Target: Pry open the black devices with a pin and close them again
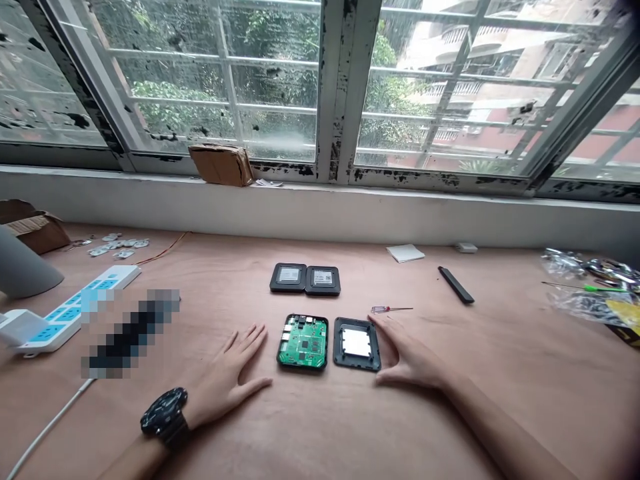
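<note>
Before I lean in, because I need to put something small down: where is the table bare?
Bare table lies between the black bar and the plastic bags, and nearest, between the forearms. It's crowded around the green circuit board and the black cover beside it, with the left hand and right hand close on either side.

The circuit board (306,340) was seated in the case base (302,368) on the table (320,427), left of the cover (357,362). Two flat cases (289,278) lay side by side behind them. The left hand (227,373) was positioned left of the base; the right hand (410,357), right of the cover, with the screwdriver (382,309) behind it.
</note>
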`<state>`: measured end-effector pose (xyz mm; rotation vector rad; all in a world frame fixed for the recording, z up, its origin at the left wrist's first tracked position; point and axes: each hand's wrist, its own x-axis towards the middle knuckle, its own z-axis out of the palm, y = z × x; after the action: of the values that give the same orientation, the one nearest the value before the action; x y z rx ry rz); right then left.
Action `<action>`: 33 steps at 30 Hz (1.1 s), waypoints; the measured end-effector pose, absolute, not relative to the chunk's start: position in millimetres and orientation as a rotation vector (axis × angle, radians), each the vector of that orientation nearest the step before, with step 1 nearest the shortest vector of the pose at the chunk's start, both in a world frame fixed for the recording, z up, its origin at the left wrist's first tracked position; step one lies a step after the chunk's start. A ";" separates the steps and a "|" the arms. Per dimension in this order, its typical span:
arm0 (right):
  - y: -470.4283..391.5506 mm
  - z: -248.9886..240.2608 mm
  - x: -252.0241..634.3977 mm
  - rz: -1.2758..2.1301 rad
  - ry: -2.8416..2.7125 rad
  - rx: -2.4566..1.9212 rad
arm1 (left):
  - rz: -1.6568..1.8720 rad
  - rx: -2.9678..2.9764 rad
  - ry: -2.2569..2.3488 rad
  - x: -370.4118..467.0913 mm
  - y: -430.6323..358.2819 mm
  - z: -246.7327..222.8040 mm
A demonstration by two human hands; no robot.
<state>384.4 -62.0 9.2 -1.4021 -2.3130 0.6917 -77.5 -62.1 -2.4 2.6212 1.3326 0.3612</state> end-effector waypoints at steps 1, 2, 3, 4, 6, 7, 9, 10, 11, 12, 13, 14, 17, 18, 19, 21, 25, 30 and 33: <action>-62.3 9.0 382.2 0.684 -2.318 -1.407 | 0.356 2.577 1.318 -76.8 -57.7 0.6; -62.8 9.1 379.9 0.677 -2.315 -1.412 | 0.345 2.522 1.309 -75.9 -51.8 4.1; -63.3 9.6 377.8 0.672 -2.307 -1.416 | 0.333 2.461 1.302 -74.7 -44.7 7.8; -63.9 10.1 376.4 0.669 -2.296 -1.421 | 0.321 2.399 1.295 -73.3 -36.6 11.2; -65.0 10.8 375.8 0.662 -2.266 -1.418 | 0.303 2.306 1.246 -69.3 -18.7 15.9; -65.2 10.5 376.9 0.660 -2.243 -1.408 | 0.303 2.279 1.197 -66.4 -10.1 17.0; -64.4 8.0 381.1 0.672 -2.171 -1.350 | 0.329 2.257 1.079 -57.7 4.3 17.1; -63.2 6.1 383.7 0.700 -2.115 -1.302 | 0.353 2.260 1.019 -51.7 9.5 16.4; -61.7 3.9 386.1 0.747 -2.045 -1.248 | 0.381 2.269 0.967 -44.7 12.9 15.5; -59.9 1.7 387.9 0.807 -1.962 -1.191 | 0.410 2.282 0.927 -36.8 14.8 14.4; -58.3 -0.2 388.9 0.876 -1.866 -1.134 | 0.433 2.297 0.901 -28.6 15.2 13.4; -57.0 -1.6 388.8 0.949 -1.763 -1.081 | 0.448 2.314 0.890 -20.3 14.3 12.4; -57.0 -1.5 380.9 1.151 -1.465 -0.952 | 0.464 2.375 0.873 -0.1 8.7 9.9; -57.8 -0.1 376.5 1.203 -1.386 -0.922 | 0.464 2.401 0.854 3.7 7.2 9.2; -58.5 2.0 371.6 1.247 -1.326 -0.901 | 0.465 2.427 0.836 5.4 6.5 8.7; -57.5 7.5 361.7 1.290 -1.275 -0.889 | 0.457 2.466 0.828 2.9 7.8 8.1; -40.9 24.6 341.9 1.200 -1.446 -0.923 | 0.422 2.499 0.891 -18.6 18.6 8.7; -17.6 55.0 304.1 0.845 -2.043 -1.043 | 0.573 2.480 0.951 -39.0 28.8 7.3; -15.4 66.3 277.0 0.629 -2.370 -1.123 | 0.640 2.471 0.961 -40.1 30.3 3.9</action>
<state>277.0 -15.4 66.3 -1.1231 -2.3701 0.6293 -40.1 30.3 3.9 2.4712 0.9609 0.6401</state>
